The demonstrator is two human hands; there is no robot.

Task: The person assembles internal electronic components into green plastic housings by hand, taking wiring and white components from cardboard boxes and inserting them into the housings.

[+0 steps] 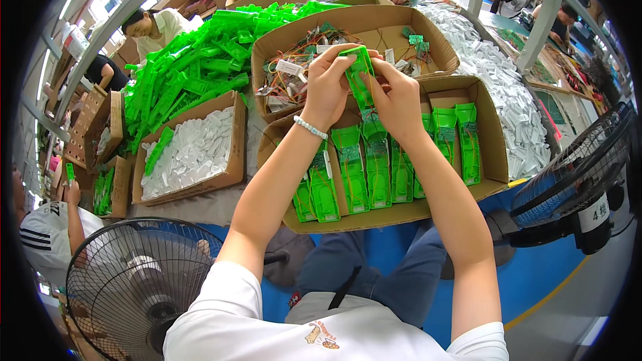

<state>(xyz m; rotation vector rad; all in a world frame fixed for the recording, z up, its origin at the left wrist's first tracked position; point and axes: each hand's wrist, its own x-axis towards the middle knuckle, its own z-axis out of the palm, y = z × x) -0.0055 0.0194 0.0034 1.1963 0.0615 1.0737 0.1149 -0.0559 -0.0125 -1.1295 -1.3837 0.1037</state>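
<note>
Both hands hold one long green plastic casing (360,77) above the boxes, tilted with its upper end away from me. Wrapped round its left side is my left hand (326,87), thumb near the upper end. My right hand (396,99) grips the right side, fingers bent onto it; what the fingertips press inside is hidden. Just below my hands, a cardboard box (491,130) holds several similar green casings (378,177) in a row, with circuit boards and thin wires in them. Behind it, another carton (364,19) holds wired parts (277,83) and small green boards (416,40).
A heap of green casings (200,60) lies at the left, behind a carton of white plastic pieces (190,154). More white pieces (491,73) are piled at the right. Fans stand at left (137,274) and right (568,167). Several people work around the table.
</note>
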